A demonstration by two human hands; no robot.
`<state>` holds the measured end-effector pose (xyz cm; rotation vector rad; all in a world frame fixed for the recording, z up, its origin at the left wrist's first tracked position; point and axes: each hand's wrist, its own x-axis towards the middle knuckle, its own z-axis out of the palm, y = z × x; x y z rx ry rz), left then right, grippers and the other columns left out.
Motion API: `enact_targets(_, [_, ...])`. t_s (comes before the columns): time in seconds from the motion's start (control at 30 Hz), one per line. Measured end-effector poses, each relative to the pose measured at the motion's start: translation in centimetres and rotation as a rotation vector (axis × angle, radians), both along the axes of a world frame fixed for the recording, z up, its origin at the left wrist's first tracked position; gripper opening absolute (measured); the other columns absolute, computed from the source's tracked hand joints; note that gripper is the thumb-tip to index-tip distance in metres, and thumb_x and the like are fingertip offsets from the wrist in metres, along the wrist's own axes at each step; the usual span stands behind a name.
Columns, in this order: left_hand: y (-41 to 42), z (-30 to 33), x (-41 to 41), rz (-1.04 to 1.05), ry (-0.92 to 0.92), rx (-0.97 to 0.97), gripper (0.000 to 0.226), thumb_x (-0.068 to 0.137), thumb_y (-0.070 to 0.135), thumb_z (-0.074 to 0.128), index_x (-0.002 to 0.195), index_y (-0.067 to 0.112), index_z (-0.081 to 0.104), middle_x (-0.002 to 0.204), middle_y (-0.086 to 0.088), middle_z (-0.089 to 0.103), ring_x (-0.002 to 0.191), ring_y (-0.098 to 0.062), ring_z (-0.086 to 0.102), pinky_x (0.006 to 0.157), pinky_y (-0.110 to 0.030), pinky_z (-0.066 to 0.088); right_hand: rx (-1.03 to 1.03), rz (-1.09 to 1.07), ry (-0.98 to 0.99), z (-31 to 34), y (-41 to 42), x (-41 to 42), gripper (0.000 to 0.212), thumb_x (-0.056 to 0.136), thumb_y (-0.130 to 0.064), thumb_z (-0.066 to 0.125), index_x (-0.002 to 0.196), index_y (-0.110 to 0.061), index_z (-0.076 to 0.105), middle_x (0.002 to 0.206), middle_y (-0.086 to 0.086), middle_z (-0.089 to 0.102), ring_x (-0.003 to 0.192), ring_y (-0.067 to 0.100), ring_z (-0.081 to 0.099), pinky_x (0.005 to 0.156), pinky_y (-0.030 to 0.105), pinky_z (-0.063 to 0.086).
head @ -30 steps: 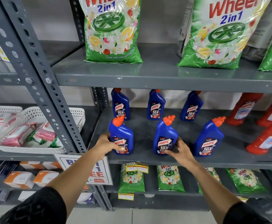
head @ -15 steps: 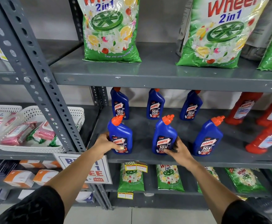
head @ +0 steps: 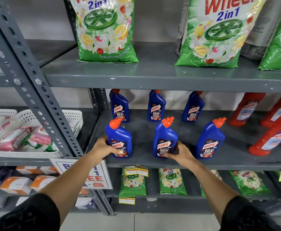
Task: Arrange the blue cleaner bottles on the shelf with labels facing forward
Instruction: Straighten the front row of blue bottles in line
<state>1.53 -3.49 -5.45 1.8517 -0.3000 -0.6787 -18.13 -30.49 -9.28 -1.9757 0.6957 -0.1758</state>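
Note:
Blue cleaner bottles with orange caps stand in two rows on the grey middle shelf (head: 186,161). My left hand (head: 103,147) grips the base of the front left bottle (head: 119,139). My right hand (head: 180,151) holds the lower right side of the front middle bottle (head: 164,139). The front right bottle (head: 209,140) stands free. Three more blue bottles stand behind: back left bottle (head: 119,107), back middle bottle (head: 155,107), back right bottle (head: 192,108). All visible labels face me.
Red cleaner bottles (head: 273,130) fill the shelf's right end. Green detergent bags (head: 105,30) stand on the shelf above, smaller ones (head: 171,180) below. A perforated grey upright (head: 36,90) rises at left, beside a white basket (head: 36,130) of pink packs. A promo sign (head: 93,177) hangs under my left arm.
Both hands stay on the same two front bottles; the front middle bottle's label has turned slightly more toward me. The view has shifted a little.

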Motion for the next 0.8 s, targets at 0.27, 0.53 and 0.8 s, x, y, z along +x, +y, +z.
enact_targets(0.27, [0.0,-0.3,-0.1,0.001,0.002,-0.018,0.055,0.053,-0.01,0.085,0.101,0.008,0.065,0.093,-0.009,0.075,0.089,-0.024,0.07,0.077,-0.034,0.056,-0.002,0.019,0.029,0.2,-0.1,-0.1,0.067,0.066,-0.023,0.086,0.125,-0.022,0.054,0.11,-0.006,0.067,0.109,0.014,0.06,0.097,0.035,0.048])
enact_targets(0.53, [0.0,-0.3,-0.4,0.016,-0.008,-0.032,0.057,0.054,-0.01,0.085,0.105,0.006,0.064,0.096,-0.011,0.074,0.091,-0.026,0.07,0.079,-0.034,0.056,0.005,0.03,0.041,0.5,-0.1,-0.2,0.068,0.066,-0.022,0.086,0.126,-0.021,0.054,0.109,-0.006,0.067,0.105,0.012,0.062,0.095,0.032,0.049])
enact_targets(0.8, [0.3,-0.7,-1.6,0.068,-0.007,-0.111,0.055,0.059,-0.011,0.082,0.108,0.005,0.063,0.098,-0.011,0.074,0.093,-0.026,0.069,0.075,-0.03,0.053,-0.013,0.041,0.012,0.5,0.1,-0.4,0.065,0.065,-0.024,0.087,0.122,-0.022,0.055,0.109,-0.006,0.068,0.103,0.012,0.062,0.092,0.031,0.049])
